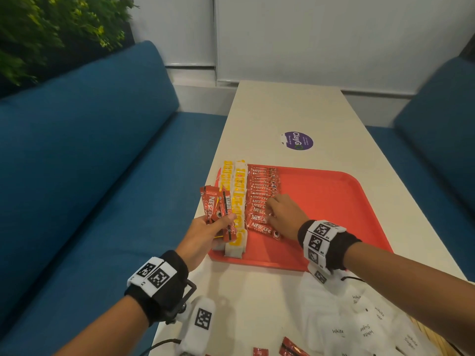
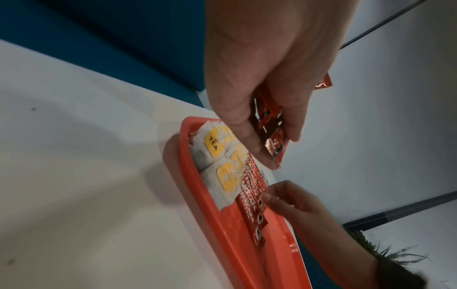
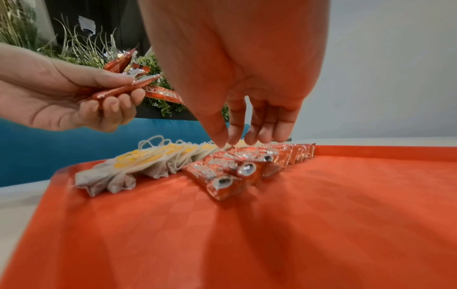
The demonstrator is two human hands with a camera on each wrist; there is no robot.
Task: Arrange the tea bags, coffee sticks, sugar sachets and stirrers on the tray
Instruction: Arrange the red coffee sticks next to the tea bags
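A red tray (image 1: pixel 334 201) lies on the white table. Two rows of tea bags (image 1: pixel 237 201) with yellow tags fill its left edge, and a row of red coffee sticks (image 1: pixel 259 199) lies beside them. My left hand (image 1: pixel 205 232) hovers over the tray's near left corner and grips a small bundle of coffee sticks (image 1: pixel 218 209), seen also in the left wrist view (image 2: pixel 269 125). My right hand (image 1: pixel 280 214) reaches down with straight fingertips (image 3: pixel 237 136) touching the coffee sticks (image 3: pixel 235 168) in the row. White sugar sachets (image 1: pixel 365 327) lie on the table near me.
A few loose coffee sticks (image 1: pixel 290 348) lie at the table's near edge. A purple round sticker (image 1: pixel 298 141) sits beyond the tray. Blue sofas (image 1: pixel 90 163) flank the table. The tray's right half (image 3: pixel 321 215) is bare.
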